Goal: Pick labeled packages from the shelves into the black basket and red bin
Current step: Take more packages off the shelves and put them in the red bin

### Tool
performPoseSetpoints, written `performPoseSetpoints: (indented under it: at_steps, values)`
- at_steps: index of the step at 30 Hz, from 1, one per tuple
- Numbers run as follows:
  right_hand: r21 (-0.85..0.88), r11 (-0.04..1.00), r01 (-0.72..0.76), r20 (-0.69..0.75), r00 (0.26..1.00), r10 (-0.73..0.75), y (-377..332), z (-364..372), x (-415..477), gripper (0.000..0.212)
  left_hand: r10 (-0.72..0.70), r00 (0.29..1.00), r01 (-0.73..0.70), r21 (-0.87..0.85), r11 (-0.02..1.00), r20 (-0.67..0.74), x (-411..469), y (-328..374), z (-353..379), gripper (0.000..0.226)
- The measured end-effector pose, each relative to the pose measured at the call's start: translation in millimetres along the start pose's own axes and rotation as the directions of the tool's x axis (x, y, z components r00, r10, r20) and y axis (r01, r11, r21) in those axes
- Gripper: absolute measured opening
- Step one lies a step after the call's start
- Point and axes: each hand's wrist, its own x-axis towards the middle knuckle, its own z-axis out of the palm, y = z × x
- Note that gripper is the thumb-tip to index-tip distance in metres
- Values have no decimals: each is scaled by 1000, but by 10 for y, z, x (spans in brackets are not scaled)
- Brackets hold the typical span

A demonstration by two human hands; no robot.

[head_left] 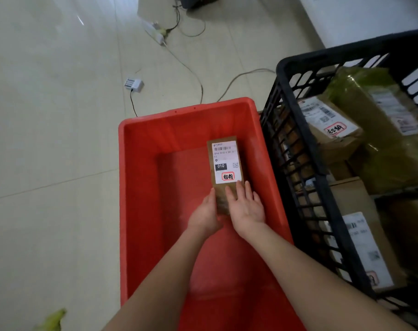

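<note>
Head view: the package [224, 174] is a flat, oblong parcel in brown kraft paper, set within the red bin [141, 187] near its right wall. A white shipping label [226, 158] covers most of its upper face. The label carries a barcode, a black field printed "010", a small QR code and a red-bordered stamp with brush-style characters.

The bin is smooth moulded plastic, rectangular, with a thick rim and sloping walls.

Right hand [247, 206]: fingers straight, laid flat on the near end of the package top.

Left hand [204, 216]: placed along the package's left edge with fingers extended. Whether the thumb hooks beneath the package cannot be told.

The black basket [296, 149], a lattice-walled plastic crate, stands just beside the bin's right side. It holds several labeled cardboard boxes [332, 130], one wrapped in glossy tape.

Both containers stand on pale glazed floor tiles [48, 115].
</note>
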Motion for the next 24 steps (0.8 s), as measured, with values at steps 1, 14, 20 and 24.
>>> performPoseSetpoints:
  at_steps: [1,14,20,24]
  values:
    - [22,1000,-4,-13,1000,4,-18,-53,-103,63,3,1000,-3,67,998,2,-108,31,-43,102]
    - [241,941,-237,-221,931,291,259,-1239,-1960,88,416,906,-290,604,742,-76,-1586,1256,-953,92]
    - [353,845,-402,-312,800,512,898,-1572,-3124,79,628,778,-476,679,559,28,-2306,2354,-867,93]
    - [430,750,-503,-325,689,648,1409,-1594,-3967,76,734,668,-569,718,402,118,-2828,3061,-497,90]
